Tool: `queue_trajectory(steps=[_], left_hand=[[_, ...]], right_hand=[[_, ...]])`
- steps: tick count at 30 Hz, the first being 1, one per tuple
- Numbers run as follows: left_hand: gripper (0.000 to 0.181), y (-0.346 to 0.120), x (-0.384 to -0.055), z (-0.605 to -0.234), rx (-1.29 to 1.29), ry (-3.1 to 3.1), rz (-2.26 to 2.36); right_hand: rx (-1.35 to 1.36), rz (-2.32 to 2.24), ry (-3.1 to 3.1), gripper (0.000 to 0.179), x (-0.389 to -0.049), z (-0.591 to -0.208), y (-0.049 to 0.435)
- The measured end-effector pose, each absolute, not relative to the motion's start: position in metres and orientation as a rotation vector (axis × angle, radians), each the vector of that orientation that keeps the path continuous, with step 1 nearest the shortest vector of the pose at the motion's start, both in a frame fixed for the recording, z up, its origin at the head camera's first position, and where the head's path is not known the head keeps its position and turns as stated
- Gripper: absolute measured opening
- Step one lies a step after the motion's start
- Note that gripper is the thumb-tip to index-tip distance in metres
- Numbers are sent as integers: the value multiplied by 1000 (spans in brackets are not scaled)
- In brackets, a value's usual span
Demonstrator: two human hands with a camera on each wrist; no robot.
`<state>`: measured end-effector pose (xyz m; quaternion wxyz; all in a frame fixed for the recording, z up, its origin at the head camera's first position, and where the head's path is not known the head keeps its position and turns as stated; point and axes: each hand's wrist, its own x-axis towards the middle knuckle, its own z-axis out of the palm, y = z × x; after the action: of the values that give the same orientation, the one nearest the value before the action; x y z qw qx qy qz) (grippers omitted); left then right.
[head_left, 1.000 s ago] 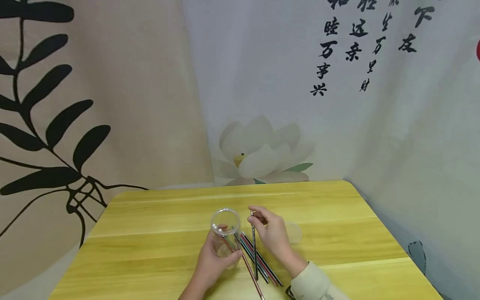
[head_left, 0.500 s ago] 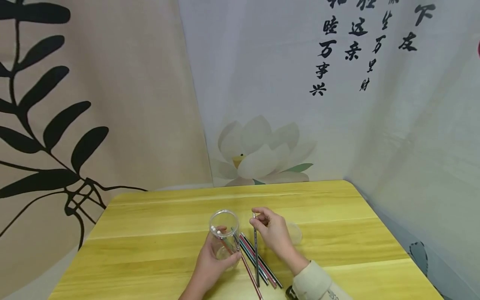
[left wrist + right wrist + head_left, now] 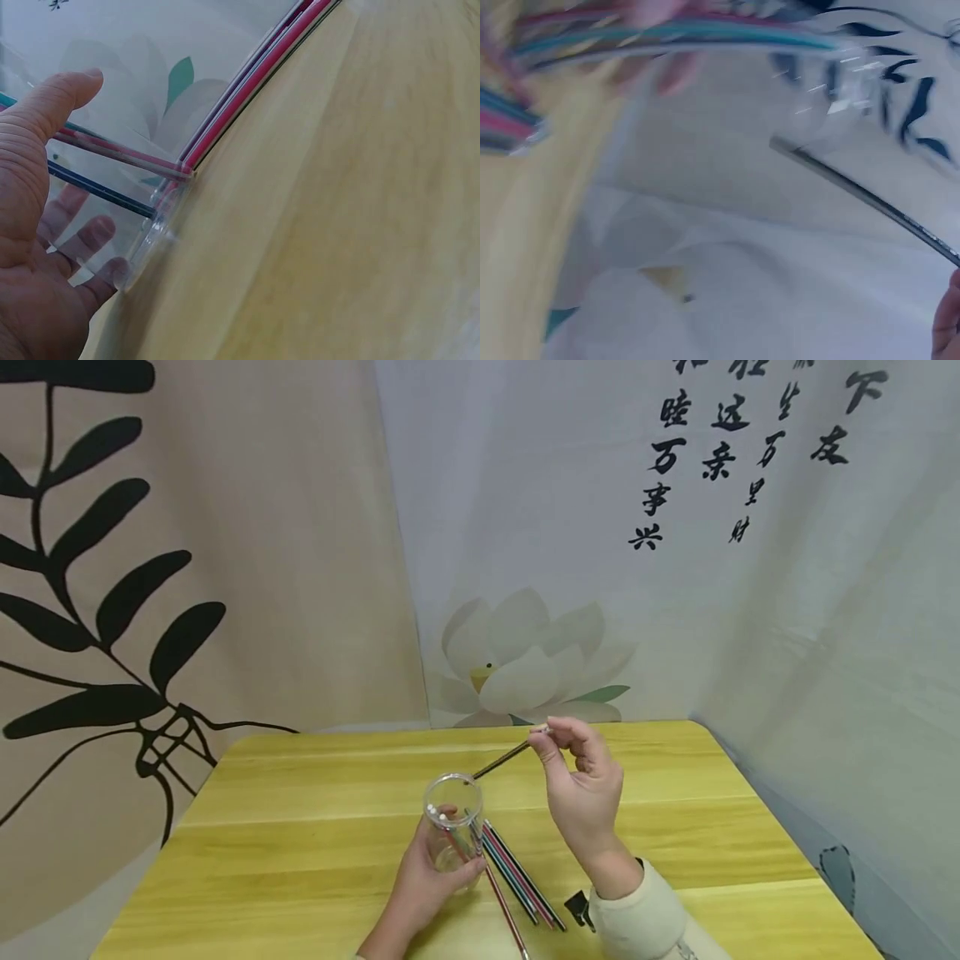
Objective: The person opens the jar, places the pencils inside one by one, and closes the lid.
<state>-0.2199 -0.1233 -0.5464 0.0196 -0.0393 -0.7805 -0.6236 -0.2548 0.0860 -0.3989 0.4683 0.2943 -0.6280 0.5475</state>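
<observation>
My left hand (image 3: 423, 881) grips a clear plastic cup (image 3: 453, 789) near the middle of the table. Several slim coloured pencils stand inside it, their white ends near the rim. In the left wrist view, pencils (image 3: 105, 191) show through the cup wall beside the curled fingers. My right hand (image 3: 588, 785) is raised to the right of the cup. Between thumb and fingertips it pinches a dark pencil (image 3: 501, 760) by one end. The pencil slants down to the left, and its far end overlaps the cup's rim in the head view.
Right of the cup, several pencils (image 3: 525, 881) lie bunched on the wooden table (image 3: 300, 835). A single red pencil (image 3: 506, 910) lies left of that bunch, toward the front. A black clip (image 3: 577, 908) sits beside the right sleeve (image 3: 641, 914). Printed cloth hangs behind.
My right hand has risen, and the dark pencil has swung from nearly upright over the bunch to a slant with its lower end at the cup's rim. The left hand keeps holding the cup.
</observation>
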Motion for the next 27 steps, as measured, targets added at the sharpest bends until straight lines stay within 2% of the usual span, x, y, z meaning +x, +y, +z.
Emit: queue_trajectory(steps=[4, 10, 19, 22, 24, 27], left_hand=[[78, -122, -221, -544, -117, -2424, -1940], [80, -121, -221, -542, -132, -2413, -1954], [79, -122, -220, -544, -150, -2371, -1994], [79, -122, -220, -545, -152, -2376, -1981], [81, -122, -220, -545, -144, -2386, -1960], [84, -123, -219, -545, -123, -2408, -1942]], right_hand=[[833, 1394, -1427, 24, -240, -380, 79], [900, 1367, -1437, 24, -231, -374, 76], [1102, 988, -1877, 23, -249, -422, 60], [973, 1069, -2035, 17, -252, -431, 66], [810, 1176, -2248, 19, -256, -436, 71], [560, 1163, -2725, 42, -261, -455, 78]])
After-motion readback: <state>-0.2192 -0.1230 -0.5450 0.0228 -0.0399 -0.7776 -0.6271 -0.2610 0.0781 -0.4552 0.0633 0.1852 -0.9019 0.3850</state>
